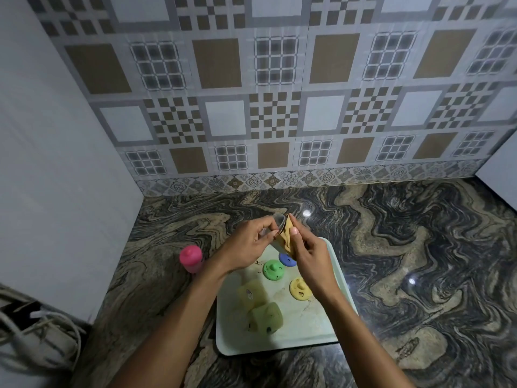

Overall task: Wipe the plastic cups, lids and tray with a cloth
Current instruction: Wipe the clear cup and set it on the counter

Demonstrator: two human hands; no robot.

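My left hand (247,242) holds a clear plastic cup (277,223) above the far edge of a pale green tray (316,329). My right hand (307,256) pinches a yellow cloth (285,238) that is pushed into the cup's mouth. On the tray lie a blue lid (288,259), a green lid (273,270) and a yellow lid (299,288). Two translucent yellowish cups (251,294) (267,317) lie on their sides near the tray's left part. The tray's bottom shows dark specks and stains.
A cup with a pink lid (191,259) stands on the marbled stone counter (405,247) left of the tray. A patterned tile wall (279,107) runs behind, a plain white wall (56,163) to the left. White cables (36,331) lie at the lower left.
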